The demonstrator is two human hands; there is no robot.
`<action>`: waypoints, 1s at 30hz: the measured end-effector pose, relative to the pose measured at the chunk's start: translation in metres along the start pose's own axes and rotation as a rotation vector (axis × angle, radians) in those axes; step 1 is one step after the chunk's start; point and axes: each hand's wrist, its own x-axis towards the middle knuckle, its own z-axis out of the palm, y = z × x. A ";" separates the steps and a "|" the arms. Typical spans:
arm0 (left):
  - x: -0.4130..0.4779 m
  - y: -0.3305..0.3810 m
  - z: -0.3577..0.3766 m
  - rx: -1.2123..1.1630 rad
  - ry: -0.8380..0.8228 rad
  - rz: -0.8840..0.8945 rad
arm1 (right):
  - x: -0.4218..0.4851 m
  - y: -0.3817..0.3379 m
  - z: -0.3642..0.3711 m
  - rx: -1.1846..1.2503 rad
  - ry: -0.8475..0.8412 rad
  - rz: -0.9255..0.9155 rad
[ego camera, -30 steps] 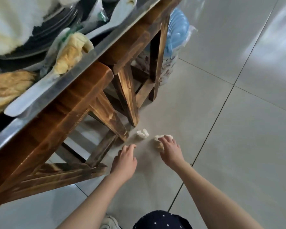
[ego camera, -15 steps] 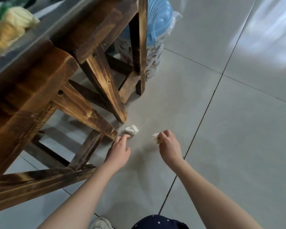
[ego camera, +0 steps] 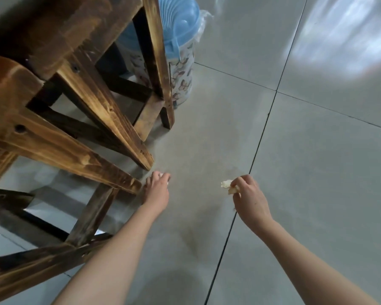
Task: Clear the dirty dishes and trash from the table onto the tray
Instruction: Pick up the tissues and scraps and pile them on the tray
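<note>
Down on the floor [ego camera: 317,172], one crumpled tissue [ego camera: 226,184] is pinched in the closed right hand [ego camera: 250,199]; another scrap [ego camera: 162,174] is covered by the curled left hand [ego camera: 156,190]. Light, soft wads, best gathered whole.

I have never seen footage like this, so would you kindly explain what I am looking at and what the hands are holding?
There is no machine here: a person wears a camera on the head, looking down at their own bare arms. The right hand pinches a pale crumpled scrap in its grip, above the tiled floor. The left hand closes over a second white scrap, mostly hidden by the fingers, low beside a wooden leg. Behind the legs stands a bin with a blue lid.
</note>
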 end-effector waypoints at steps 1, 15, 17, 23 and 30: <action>-0.001 0.000 0.001 0.008 -0.003 -0.007 | -0.002 0.002 -0.002 0.004 0.005 0.006; -0.101 0.062 -0.109 0.026 -0.058 0.122 | -0.063 -0.069 -0.115 0.038 -0.028 0.017; -0.129 0.078 -0.142 0.016 -0.107 0.127 | -0.081 -0.087 -0.147 0.039 -0.025 0.006; -0.223 0.114 -0.250 -0.048 -0.196 0.133 | -0.146 -0.140 -0.249 -0.011 -0.060 0.044; -0.308 0.124 -0.396 -0.137 -0.154 0.038 | -0.197 -0.227 -0.369 -0.008 -0.085 -0.015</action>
